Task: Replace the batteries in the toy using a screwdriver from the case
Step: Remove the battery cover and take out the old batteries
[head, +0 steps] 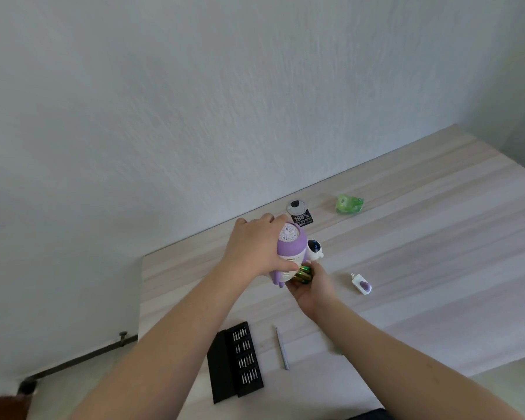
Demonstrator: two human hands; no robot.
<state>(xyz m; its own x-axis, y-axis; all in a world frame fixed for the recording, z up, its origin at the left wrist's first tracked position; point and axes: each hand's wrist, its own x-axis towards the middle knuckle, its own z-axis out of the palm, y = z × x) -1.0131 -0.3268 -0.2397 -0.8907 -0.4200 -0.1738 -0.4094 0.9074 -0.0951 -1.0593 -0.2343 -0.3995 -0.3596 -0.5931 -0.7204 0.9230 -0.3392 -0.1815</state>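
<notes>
Nearer the person than the toy point(288, 253), the black screwdriver case point(235, 362) lies open on the table point(437, 237), its rows of metal bits showing; just right of the case lies a slim grey screwdriver point(282, 348), its long axis running roughly away from the person; right of the toy, well apart from it, lies a small white and purple cover piece point(362, 283); beyond the toy, near the wall, sit a round grey cable grommet point(297, 207) with a black label point(302, 219) touching it, and further right a crumpled green wrapper point(349, 204); both forearms cross the space between the case and the toy.

The toy is a purple and white figure held above the table; its long axis tilts, the patterned white top pointing up and away toward the wall, the base pointing down toward the person; a white side piece with a dark lens sticks out to its right; the left hand point(255, 253) grips the body from the left, fingers curled round it; the right hand point(311, 286) is cupped beneath the base, fingers curled round green batteries point(303, 274) at the toy's underside; whether these sit inside the compartment I cannot tell.

The table is pale striped wood grain; behind it rises a textured white wall point(194, 101); left of the table, a dark metal bar point(82, 359) runs along the floor.
</notes>
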